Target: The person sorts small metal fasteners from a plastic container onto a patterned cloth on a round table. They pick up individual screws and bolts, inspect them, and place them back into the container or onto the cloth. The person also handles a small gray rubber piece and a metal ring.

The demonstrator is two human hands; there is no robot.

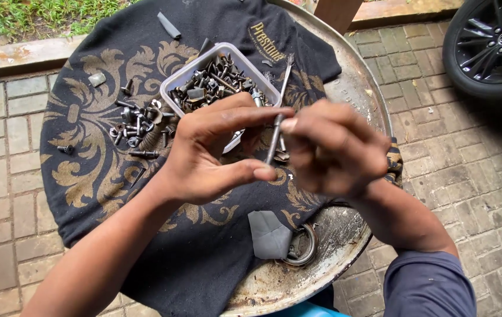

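Note:
A thin metal rod [280, 97] with a frayed, brush-like tip stands tilted between my hands. My left hand [213, 149] pinches it between forefinger and thumb near its middle. My right hand [330, 147] grips its lower part with closed fingers. Both hands hover over a clear plastic tub [195, 70] filled with several dark screws and bolts. More loose bolts [136, 126] lie left of the tub on a black cloth with gold ornaments [86, 158].
The cloth covers a round rusty drum top [345, 235]. A grey scrap [268, 235] and a metal ring [304, 249] lie near its front edge. Paving bricks surround the drum, a car wheel [492, 44] stands at the top right, and grass grows at the top left.

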